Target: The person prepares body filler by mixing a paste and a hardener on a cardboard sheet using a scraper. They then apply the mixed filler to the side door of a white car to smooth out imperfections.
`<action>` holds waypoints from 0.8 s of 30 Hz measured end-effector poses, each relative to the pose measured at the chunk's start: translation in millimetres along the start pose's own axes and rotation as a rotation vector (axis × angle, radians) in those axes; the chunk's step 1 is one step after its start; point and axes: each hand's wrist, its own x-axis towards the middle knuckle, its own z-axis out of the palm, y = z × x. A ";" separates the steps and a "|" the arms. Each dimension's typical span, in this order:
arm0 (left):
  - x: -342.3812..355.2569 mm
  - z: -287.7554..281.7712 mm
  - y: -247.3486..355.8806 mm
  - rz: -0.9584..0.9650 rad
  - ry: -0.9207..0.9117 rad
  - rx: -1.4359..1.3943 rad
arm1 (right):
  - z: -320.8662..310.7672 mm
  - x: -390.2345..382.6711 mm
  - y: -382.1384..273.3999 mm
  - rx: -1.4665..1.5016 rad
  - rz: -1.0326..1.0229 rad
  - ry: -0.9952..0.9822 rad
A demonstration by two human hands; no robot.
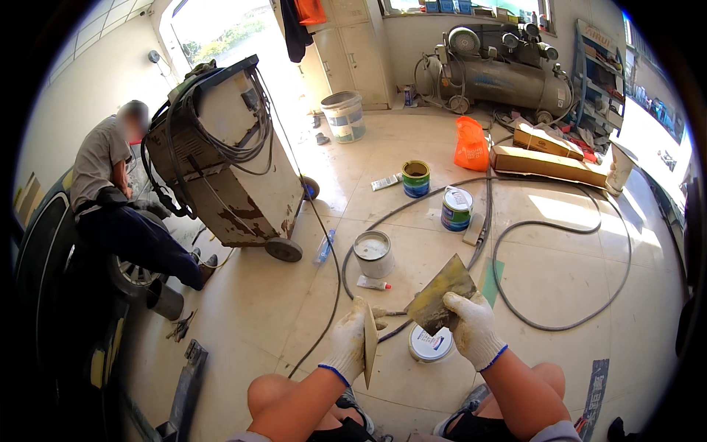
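Both of my hands wear white work gloves with blue cuffs, smeared with putty. My left hand (349,344) is closed on a thin, flat plate (370,346), seen almost edge-on and pale with putty. In my right hand (473,329) is a square, flat putty spreader (440,296), tilted, its face streaked yellow and grey. The two plates are apart. Beneath the right hand a round tin with a white lid (430,345) stands on the floor. Beyond my hands stand an open tin of pale paste (374,255) and a small tube with a red cap (374,283).
Farther off stand two green-and-blue paint tins (416,179) (456,209). A dark hose (549,324) loops across the floor. At left, a person (110,177) sits beside a wheeled machine (228,155) and a dark car. An air compressor (501,81) and cardboard boxes (546,166) lie at the back right.
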 end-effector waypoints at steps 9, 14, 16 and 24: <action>1.3 -4.1 6.9 0.176 -0.176 0.142 | 0.0 -2.8 -3.0 -0.134 -0.118 0.020; -4.8 0.4 -1.8 0.154 -0.286 0.224 | 3.5 -15.1 7.3 -0.237 -0.117 -0.031; -8.9 -0.6 5.6 0.172 -0.303 0.282 | 0.1 -13.5 -6.8 -0.687 -0.163 -0.269; -7.6 -7.3 14.3 0.221 -0.344 0.448 | -1.0 -9.9 -10.6 -0.777 -0.245 -0.197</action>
